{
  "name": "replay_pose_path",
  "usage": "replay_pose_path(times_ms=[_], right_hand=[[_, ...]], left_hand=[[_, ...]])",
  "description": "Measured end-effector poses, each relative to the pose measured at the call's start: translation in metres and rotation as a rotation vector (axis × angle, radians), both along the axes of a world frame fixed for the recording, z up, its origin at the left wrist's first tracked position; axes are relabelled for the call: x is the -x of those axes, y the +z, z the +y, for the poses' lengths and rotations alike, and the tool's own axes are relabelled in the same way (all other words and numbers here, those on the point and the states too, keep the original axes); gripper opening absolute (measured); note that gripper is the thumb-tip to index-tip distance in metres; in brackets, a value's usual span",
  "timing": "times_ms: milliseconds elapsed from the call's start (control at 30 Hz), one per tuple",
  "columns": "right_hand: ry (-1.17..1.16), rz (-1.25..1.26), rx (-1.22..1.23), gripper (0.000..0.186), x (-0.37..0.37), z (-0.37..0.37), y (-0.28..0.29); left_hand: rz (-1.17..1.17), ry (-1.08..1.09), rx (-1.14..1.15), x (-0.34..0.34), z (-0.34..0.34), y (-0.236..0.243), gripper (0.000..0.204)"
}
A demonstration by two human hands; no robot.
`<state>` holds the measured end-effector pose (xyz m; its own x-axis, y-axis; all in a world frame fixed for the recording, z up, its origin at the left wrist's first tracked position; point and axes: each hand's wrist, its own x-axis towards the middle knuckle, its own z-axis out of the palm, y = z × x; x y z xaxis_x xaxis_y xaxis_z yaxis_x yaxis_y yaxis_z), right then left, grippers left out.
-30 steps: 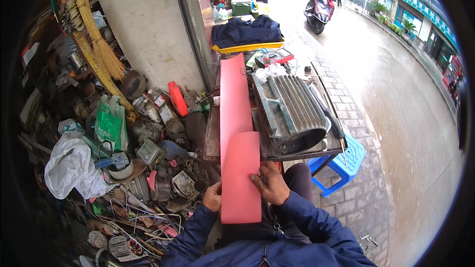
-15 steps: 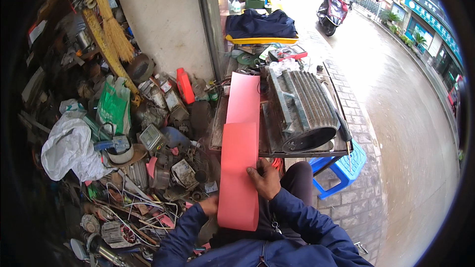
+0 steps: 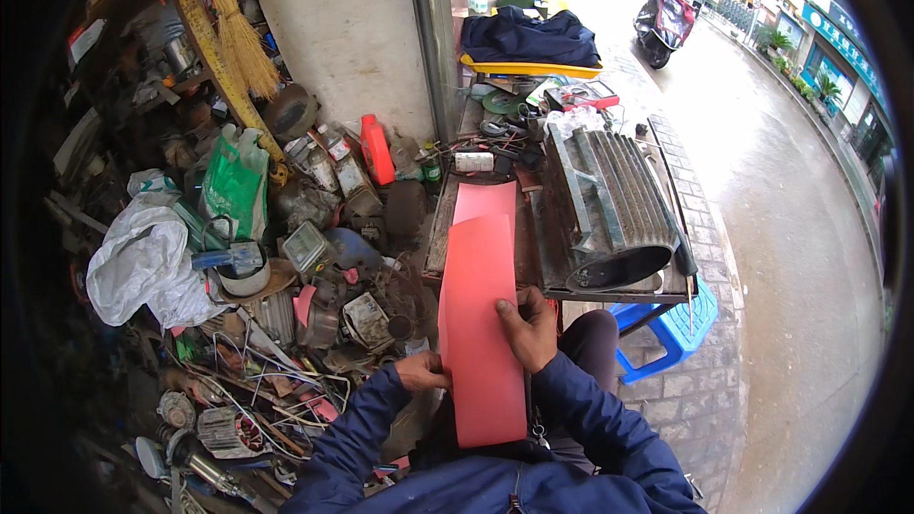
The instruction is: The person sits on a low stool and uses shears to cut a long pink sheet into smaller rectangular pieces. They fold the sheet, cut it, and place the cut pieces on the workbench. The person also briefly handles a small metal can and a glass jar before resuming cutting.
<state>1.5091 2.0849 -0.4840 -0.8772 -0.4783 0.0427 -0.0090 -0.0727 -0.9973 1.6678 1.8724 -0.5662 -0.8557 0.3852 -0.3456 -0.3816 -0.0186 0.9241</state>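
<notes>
Left of the finned housing [image 3: 624, 205], left hand [image 3: 422, 370] and right hand [image 3: 529, 331] clamp fingers on edges of the folded red sheet [image 3: 483, 343], apparently steadying its layers.

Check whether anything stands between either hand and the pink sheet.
Nothing visible does. The right hand has its thumb on the face of the pink sheet, near the right edge; the left hand is at its left edge. The ribbed metal housing sits off to the right, not between them.
</notes>
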Motion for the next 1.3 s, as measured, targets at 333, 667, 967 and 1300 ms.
replay_pose_path(times_ms=[333, 667, 967, 1300], right_hand=[[0.113, 0.037, 0.127, 0.016, -0.024, 0.017, 0.014], [0.178, -0.142, 0.439, 0.051, -0.001, -0.009, 0.111], [0.221, 0.107, 0.539, 0.027, -0.003, -0.029, 0.158], [0.214, 0.202, 0.487, 0.022, 0.001, -0.034, 0.147]], left_hand=[[0.188, 0.578, -0.705, 0.057, -0.008, 0.086, 0.038], [0.618, 0.848, -0.077, 0.054, 0.038, 0.184, 0.022], [0.678, 0.735, 0.023, 0.054, 0.015, 0.242, 0.036], [0.694, 0.847, -0.004, 0.066, 0.021, 0.236, 0.021]])
